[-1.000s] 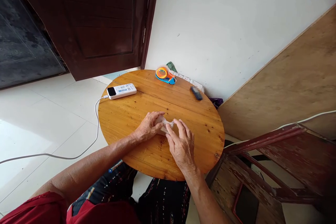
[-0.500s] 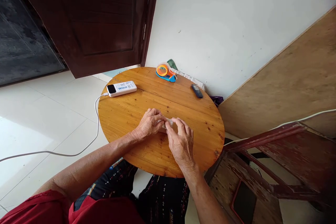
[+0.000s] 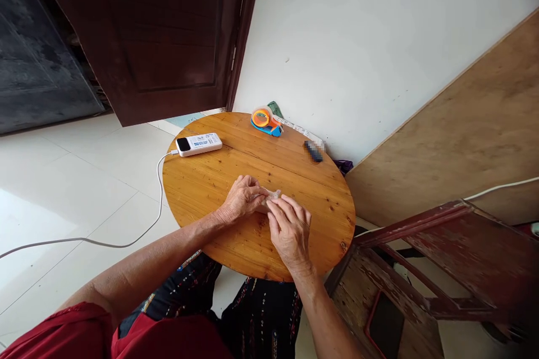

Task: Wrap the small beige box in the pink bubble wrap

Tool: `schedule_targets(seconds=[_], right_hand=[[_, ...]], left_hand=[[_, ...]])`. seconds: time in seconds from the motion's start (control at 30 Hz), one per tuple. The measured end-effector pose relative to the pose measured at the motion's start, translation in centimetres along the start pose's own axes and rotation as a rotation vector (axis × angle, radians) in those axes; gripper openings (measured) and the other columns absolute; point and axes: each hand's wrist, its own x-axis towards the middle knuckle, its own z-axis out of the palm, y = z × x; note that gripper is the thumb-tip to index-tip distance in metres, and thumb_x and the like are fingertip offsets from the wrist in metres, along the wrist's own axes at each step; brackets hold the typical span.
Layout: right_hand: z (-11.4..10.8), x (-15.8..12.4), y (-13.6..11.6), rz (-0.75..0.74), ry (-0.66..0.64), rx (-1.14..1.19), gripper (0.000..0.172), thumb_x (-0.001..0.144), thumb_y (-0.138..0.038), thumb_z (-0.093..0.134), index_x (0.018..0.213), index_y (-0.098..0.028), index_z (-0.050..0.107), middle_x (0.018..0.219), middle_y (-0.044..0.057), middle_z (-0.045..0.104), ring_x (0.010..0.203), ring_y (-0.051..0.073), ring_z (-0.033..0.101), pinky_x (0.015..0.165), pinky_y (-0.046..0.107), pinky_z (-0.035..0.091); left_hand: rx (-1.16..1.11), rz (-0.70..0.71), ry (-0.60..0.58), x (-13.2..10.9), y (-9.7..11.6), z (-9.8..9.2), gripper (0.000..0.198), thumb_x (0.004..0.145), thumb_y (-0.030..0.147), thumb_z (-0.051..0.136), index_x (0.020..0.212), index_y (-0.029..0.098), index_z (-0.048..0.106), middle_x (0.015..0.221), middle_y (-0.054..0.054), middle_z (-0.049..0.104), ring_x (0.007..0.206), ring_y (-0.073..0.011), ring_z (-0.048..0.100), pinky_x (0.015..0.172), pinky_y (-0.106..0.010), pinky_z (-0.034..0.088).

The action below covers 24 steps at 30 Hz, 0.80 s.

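two hands work at one small, pale packet [image 3: 261, 209], which sits on the wooden counter [image 3: 202, 190] between them, partly hidden under the fingers. the left hand [image 3: 243, 199] is curled over the packet's left end, its thumb drawn in near the fingers, and appears to have hold of it. the right hand [image 3: 290, 230] is half curled, its fingertips touching the packet's right part; whether they pinch it or only press, i cannot tell.

over the last second the right hand's index finger has come down from the far side of the clear film [image 3: 275, 194], and its fingertips now lie closer together toward the near side. a crumpled bit of film stands up just beyond them. the left hand has barely moved, so it seems to steady the packet while the right does the finer handling of the film.

farther out, beyond and left of the left hand, lies a white power bank [image 3: 202, 144] with a cable [image 3: 160, 179] plugged in. straight beyond both hands is an orange and blue tape dispenser [image 3: 269, 123]; beyond the right hand, a blurred dark object [image 3: 313, 151]. none of these has been shifted.
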Motion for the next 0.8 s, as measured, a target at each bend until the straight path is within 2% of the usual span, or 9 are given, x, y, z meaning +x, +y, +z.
schedule_targets(seconds=[0.13,0.2,0.33,0.47,0.63,0.8], right_hand=[[-0.2,-1.0,0.3,0.042,0.106,0.030,0.023,0.091,-0.011,0.055,0.103,-0.023,0.071,0.112,0.006,0.073,0.116,0.023,0.060,0.097,0.038,0.040],[-0.3,-1.3,0.6,0.086,0.161,0.053,0.024,0.092,-0.013,0.052,0.103,-0.023,0.071,0.113,0.008,0.071,0.113,0.024,0.061,0.096,0.039,0.043],[-0.4,-1.7,1.3,0.179,0.226,0.121,0.024,0.093,-0.017,0.050,0.105,-0.022,0.070,0.117,0.010,0.068,0.107,0.024,0.064,0.094,0.041,0.048],[-0.3,-2.1,1.6,0.234,0.227,0.196,0.021,0.093,-0.019,0.052,0.104,-0.020,0.070,0.117,0.011,0.067,0.108,0.025,0.063,0.095,0.045,0.049],[-0.1,-2.3,1.7,0.292,0.199,0.272,0.019,0.093,-0.021,0.054,0.104,-0.020,0.069,0.118,0.012,0.067,0.110,0.025,0.063,0.097,0.046,0.050],[-0.4,-1.6,1.8,0.310,0.166,0.309,0.021,0.094,-0.024,0.053,0.109,-0.021,0.068,0.120,0.011,0.065,0.113,0.025,0.062,0.099,0.048,0.050]], left_hand=[[-0.150,0.008,0.045,-0.1,-0.2,-0.2,0.020,0.088,0.024,0.060,0.099,0.022,0.077,0.112,-0.008,0.057,0.110,-0.0220,0.053,0.102,-0.040,0.043],[-0.246,-0.072,0.120,0.0,-0.5,-0.4,0.018,0.086,0.022,0.061,0.094,0.020,0.077,0.110,-0.008,0.058,0.109,-0.0217,0.054,0.101,-0.039,0.045],[-0.418,-0.349,0.289,0.3,-1.4,-0.9,0.015,0.080,0.016,0.060,0.085,0.017,0.074,0.093,-0.004,0.061,0.089,-0.0166,0.059,0.083,-0.030,0.051],[-0.502,-0.501,0.326,0.2,-1.8,-1.2,0.018,0.078,0.013,0.056,0.084,0.015,0.073,0.078,0.000,0.061,0.071,-0.0122,0.056,0.074,-0.026,0.050],[-0.484,-0.485,0.293,-0.1,-1.1,-1.5,0.016,0.076,0.014,0.058,0.081,0.014,0.073,0.082,-0.001,0.065,0.071,-0.0121,0.058,0.073,-0.026,0.050],[-0.308,-0.291,0.199,-0.6,-0.4,-1.4,0.020,0.076,0.012,0.057,0.084,0.016,0.075,0.083,-0.002,0.062,0.078,-0.0141,0.059,0.078,-0.028,0.051]])
